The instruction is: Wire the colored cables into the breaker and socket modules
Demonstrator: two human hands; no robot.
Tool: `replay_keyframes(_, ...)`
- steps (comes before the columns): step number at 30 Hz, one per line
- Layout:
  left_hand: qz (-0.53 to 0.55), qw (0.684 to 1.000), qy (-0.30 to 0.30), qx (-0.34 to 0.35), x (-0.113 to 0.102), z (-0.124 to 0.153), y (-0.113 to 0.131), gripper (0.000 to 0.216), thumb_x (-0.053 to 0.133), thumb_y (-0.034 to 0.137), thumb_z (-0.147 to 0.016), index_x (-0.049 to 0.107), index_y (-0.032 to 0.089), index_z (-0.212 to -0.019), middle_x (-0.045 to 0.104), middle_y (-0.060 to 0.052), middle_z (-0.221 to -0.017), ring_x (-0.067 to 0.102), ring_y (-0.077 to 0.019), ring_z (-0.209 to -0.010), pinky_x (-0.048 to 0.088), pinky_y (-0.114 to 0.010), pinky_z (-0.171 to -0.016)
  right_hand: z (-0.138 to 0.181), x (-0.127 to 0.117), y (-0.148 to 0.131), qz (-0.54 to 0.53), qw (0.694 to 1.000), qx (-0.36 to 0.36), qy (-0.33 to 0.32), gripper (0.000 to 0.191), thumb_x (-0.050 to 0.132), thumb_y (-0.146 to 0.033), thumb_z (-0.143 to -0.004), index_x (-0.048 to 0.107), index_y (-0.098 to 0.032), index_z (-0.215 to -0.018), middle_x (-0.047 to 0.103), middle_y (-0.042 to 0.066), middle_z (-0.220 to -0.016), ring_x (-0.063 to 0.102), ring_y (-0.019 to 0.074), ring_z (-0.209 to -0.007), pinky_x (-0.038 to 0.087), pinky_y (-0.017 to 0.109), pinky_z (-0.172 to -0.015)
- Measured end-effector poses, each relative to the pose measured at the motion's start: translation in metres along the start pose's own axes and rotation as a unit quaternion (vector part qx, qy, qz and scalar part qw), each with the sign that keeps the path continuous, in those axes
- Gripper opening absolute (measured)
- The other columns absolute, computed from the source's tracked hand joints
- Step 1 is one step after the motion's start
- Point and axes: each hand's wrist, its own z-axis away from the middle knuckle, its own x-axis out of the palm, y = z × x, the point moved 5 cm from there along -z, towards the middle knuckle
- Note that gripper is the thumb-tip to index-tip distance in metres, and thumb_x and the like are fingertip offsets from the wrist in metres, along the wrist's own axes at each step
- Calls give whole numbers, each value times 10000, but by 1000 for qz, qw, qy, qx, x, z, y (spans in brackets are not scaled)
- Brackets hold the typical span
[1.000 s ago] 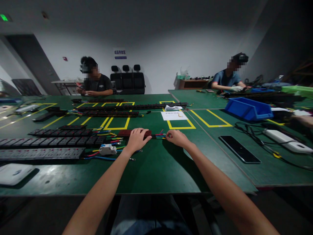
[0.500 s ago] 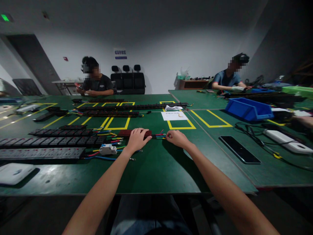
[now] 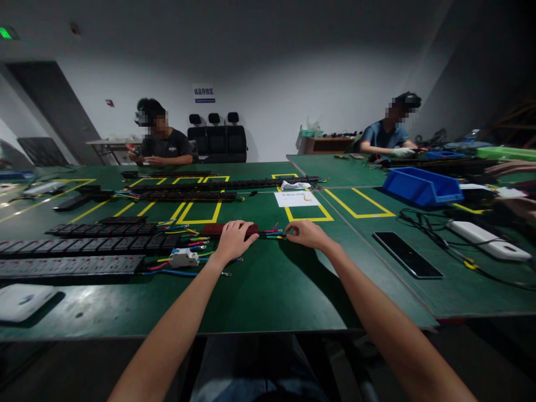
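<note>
My left hand (image 3: 234,239) lies curled over the right end of a dark red strip (image 3: 211,229) on the green table (image 3: 268,290). A short bundle of coloured wires (image 3: 272,233) runs from that strip to my right hand (image 3: 307,234), which pinches the wire ends. A white circuit breaker (image 3: 183,257) with red, blue and green leads sits just left of my left hand. Both forearms reach in from the near edge.
Long black power strips (image 3: 84,245) lie at the left, more (image 3: 218,184) across the middle. A white sheet (image 3: 296,198), blue bin (image 3: 422,187), black phone (image 3: 407,254), white device with cables (image 3: 488,239) and white pad (image 3: 20,301) lie around. Two people sit at the far side.
Both hands stay where they were on the strip and wires. The view has shifted slightly, and another person's hand now shows at the far right edge.
</note>
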Motion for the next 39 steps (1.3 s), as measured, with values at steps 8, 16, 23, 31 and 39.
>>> replay_keyframes(8,1,1000,0,-1,-2,0,2,499,495,563,-1024,622,241,-1384,651,-125,-1326,561,-318,-1266,406,-496,-1110,1,1,-7,28,999,-35,-19,245,692,-368,-872,825,-281,-1058,743,11,-835,623,157,-718,327,249,-595)
replay_keyframes(16,-1,1000,0,0,-1,0,1,500,502,559,-1021,620,240,-1388,648,-127,-1332,555,-324,-1270,410,-499,-1103,1,3,-9,26,999,-40,-20,213,681,-349,-897,835,-275,-1024,765,19,-848,645,157,-716,364,255,-611)
replay_keyframes(23,1,1000,1,-2,0,0,1,495,509,557,-1017,623,245,-1385,647,-124,-1328,555,-326,-1273,405,-506,-1114,0,4,-8,29,999,-40,-20,218,680,-360,-902,836,-273,-1028,769,21,-863,655,166,-734,376,254,-622)
replay_keyframes(31,-5,1000,-3,-1,-1,0,2,502,507,554,-1023,618,231,-1390,649,-124,-1332,558,-323,-1268,412,-496,-1103,1,3,-9,31,998,-37,-30,222,670,-350,-916,838,-279,-1043,791,24,-914,676,174,-764,380,250,-628)
replay_keyframes(39,-5,1000,-3,-1,-2,0,2,502,508,555,-1025,617,228,-1390,647,-125,-1336,559,-323,-1265,415,-496,-1096,1,2,-11,29,998,-44,-20,202,682,-345,-924,837,-256,-1019,796,30,-928,695,183,-808,385,256,-630)
